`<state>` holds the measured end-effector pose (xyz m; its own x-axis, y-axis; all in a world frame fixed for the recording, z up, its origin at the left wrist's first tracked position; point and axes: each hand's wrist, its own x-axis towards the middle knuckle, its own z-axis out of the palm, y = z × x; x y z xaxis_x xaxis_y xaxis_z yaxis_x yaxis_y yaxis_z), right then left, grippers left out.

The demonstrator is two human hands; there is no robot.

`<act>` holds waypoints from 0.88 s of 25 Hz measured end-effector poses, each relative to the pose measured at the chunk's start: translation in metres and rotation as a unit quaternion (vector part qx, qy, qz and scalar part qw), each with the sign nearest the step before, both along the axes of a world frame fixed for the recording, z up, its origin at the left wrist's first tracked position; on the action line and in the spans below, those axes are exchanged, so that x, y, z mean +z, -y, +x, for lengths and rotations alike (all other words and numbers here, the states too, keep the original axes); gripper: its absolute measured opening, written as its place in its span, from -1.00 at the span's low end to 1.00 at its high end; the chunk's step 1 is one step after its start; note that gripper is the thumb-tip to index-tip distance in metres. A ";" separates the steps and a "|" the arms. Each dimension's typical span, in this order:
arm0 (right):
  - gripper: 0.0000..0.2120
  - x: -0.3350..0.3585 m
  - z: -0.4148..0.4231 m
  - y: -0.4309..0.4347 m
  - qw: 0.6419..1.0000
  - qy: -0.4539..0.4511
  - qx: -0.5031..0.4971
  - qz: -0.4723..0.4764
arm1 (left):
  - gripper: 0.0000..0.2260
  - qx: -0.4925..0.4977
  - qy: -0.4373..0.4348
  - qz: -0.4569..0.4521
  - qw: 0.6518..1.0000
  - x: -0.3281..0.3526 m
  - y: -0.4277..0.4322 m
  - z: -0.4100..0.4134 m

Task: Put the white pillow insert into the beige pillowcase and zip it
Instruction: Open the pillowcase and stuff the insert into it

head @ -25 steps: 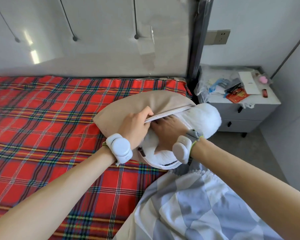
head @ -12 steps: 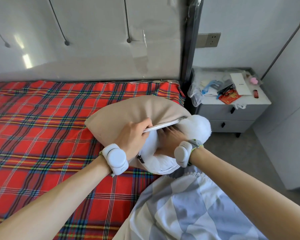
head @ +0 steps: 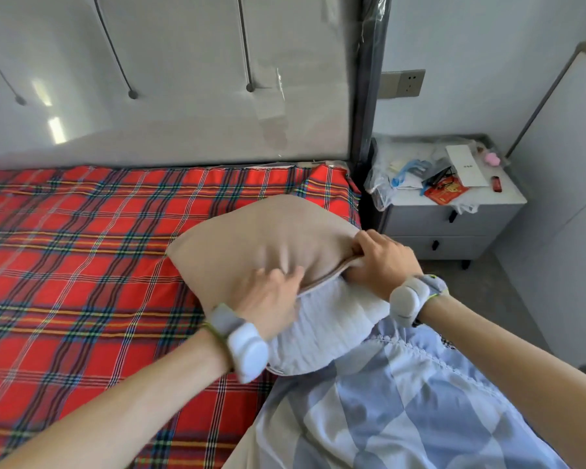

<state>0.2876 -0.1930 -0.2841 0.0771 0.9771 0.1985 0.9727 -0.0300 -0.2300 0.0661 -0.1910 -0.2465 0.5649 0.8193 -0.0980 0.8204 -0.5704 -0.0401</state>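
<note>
Two hands meet the beige fabric pillowcase: left hand presses flat (blurred), right hand pinches its open edge above the quilted white insert. Red packet lettering is unreadable.

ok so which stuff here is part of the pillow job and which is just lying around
Job: beige pillowcase, white pillow insert, left hand on the case, right hand gripping its open edge.
Lying about: red plaid bedsheet, nightstand, red packet, white envelope, plastic bags, wall socket.

Matt cloth pillowcase, glossy headboard
</note>
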 end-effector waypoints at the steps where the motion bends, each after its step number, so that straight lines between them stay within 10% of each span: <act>1: -0.65 -0.010 0.000 0.006 1.000 0.010 0.006 0.004 | -0.59 -0.028 -0.029 0.026 0.999 -0.010 0.005 0.016; 9: -0.74 -0.032 0.023 0.044 0.994 -0.088 -0.039 0.059 | -0.78 -0.140 -0.053 0.061 0.987 -0.010 -0.009 0.111; 16: -0.67 -0.064 -0.008 0.057 0.984 0.057 0.162 0.037 | -0.85 -0.106 0.098 -0.079 0.986 -0.015 -0.026 0.088; 19: -0.73 -0.042 -0.052 0.023 0.976 -0.027 0.123 -0.179 | -0.85 -0.131 0.103 -0.053 0.985 -0.015 -0.013 0.071; 21: -0.61 -0.042 -0.054 0.007 0.980 -0.053 0.001 -0.194 | -0.87 -0.136 0.111 -0.045 0.984 -0.014 -0.013 0.061; 22: -0.14 -0.047 -0.052 0.002 0.980 -0.013 0.009 -0.199 | -0.88 -0.136 0.116 -0.046 0.983 -0.014 -0.014 0.057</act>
<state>0.2351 -0.1950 -0.3313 0.0591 0.9780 -0.2000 0.9679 -0.1052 -0.2284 0.1235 -0.1770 -0.2605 0.7780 0.6283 -0.0075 0.6178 -0.7627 0.1915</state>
